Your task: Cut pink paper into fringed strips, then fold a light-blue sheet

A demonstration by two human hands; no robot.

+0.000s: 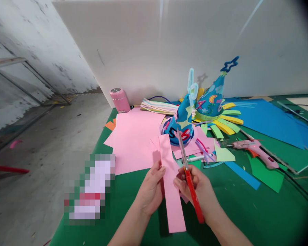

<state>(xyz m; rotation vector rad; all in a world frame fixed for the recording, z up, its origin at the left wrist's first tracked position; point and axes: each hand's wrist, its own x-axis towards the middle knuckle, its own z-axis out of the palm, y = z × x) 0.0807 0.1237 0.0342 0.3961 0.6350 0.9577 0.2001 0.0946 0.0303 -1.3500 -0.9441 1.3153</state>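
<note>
My left hand [153, 184] pinches the left edge of a long pink paper strip [172, 194], which hangs toward me over the green table. In my right hand [199, 188] is a pair of red-handled scissors [193, 193], their blades pointing away from me and looking closed. Fingertips of that hand also touch or nearly touch the strip's right edge. Just beyond the blades stands a blue cone hat [182, 121] with a light blue pipe cleaner on top. Large pink paper [137, 143] lies to the left of the strip.
A second blue cone hat [212, 99] with a yellow and green fringe stands behind. On the right lie a pink glue gun [258, 150] with a black cord and blue sheets [269, 119]. A pink flask [120, 100] stands at the back left. A white board rises behind the table.
</note>
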